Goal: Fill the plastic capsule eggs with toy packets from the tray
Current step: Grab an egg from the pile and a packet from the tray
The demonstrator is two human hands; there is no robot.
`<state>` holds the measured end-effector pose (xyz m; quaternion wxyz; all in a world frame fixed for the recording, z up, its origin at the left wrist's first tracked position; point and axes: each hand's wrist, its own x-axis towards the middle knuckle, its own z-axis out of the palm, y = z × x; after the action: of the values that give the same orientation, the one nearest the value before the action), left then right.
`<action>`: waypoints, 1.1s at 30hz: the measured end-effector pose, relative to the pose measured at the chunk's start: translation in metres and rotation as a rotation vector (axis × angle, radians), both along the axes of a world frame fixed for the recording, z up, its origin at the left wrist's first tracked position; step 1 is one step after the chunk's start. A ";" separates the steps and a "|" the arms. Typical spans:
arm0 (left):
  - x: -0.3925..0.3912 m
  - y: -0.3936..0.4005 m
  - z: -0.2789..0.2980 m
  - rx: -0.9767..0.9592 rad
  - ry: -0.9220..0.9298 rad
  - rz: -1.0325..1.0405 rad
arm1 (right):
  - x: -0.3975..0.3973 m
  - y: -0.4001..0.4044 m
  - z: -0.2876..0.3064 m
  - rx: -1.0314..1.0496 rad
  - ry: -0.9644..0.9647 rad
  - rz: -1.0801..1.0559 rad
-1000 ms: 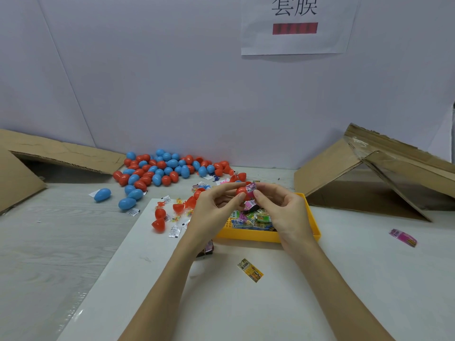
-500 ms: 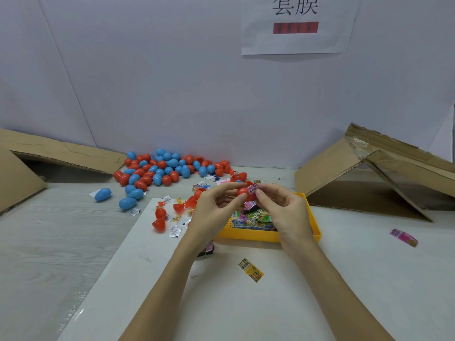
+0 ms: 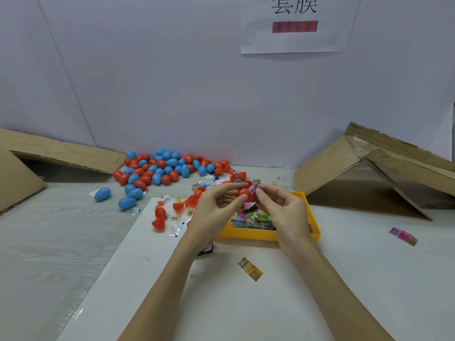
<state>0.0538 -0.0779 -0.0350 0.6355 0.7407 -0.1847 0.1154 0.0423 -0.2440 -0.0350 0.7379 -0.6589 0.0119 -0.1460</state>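
Little had shifted since the earlier frame: my left hand [image 3: 216, 207] still pinched the red capsule half [image 3: 244, 193] above the tray [image 3: 312, 212]; my right hand [image 3: 280, 205], immediately right, pinched the toy packet [image 3: 254, 187] against it.

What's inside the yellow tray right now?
The tray holds a heap of toy packets, mostly green and yellow. The right hand and left hand hover over it and cover its right and left parts.
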 end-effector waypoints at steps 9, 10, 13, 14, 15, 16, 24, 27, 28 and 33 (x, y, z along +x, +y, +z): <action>0.000 0.001 0.001 0.032 -0.007 0.005 | -0.003 0.000 0.002 -0.054 -0.011 0.024; 0.000 0.001 0.001 0.033 -0.008 0.007 | -0.003 0.000 0.003 -0.073 -0.017 0.032; 0.000 0.001 0.000 0.015 -0.018 0.007 | -0.004 0.000 0.004 -0.095 -0.022 0.039; -0.001 0.001 0.000 0.004 -0.026 0.006 | -0.004 0.001 0.004 -0.092 -0.021 0.039; -0.001 0.001 0.000 -0.007 -0.036 0.010 | -0.004 0.001 0.004 -0.085 -0.019 0.039; -0.001 0.000 0.000 -0.016 -0.045 0.019 | -0.003 0.001 0.003 -0.075 -0.018 0.042; -0.002 -0.007 -0.007 0.081 -0.216 0.072 | -0.004 0.002 0.006 0.193 0.057 0.164; 0.000 -0.006 -0.008 0.226 -0.336 0.122 | -0.005 0.002 0.009 0.370 0.125 0.246; 0.000 -0.007 -0.009 0.271 -0.368 0.126 | -0.005 0.002 0.010 0.406 0.148 0.255; 0.001 -0.008 -0.010 0.398 -0.465 0.134 | -0.008 0.001 0.014 0.598 0.236 0.336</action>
<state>0.0545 -0.0857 -0.0455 0.4096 0.8150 -0.2946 0.2848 0.0347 -0.2429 -0.0207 0.9052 -0.4190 0.0307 0.0642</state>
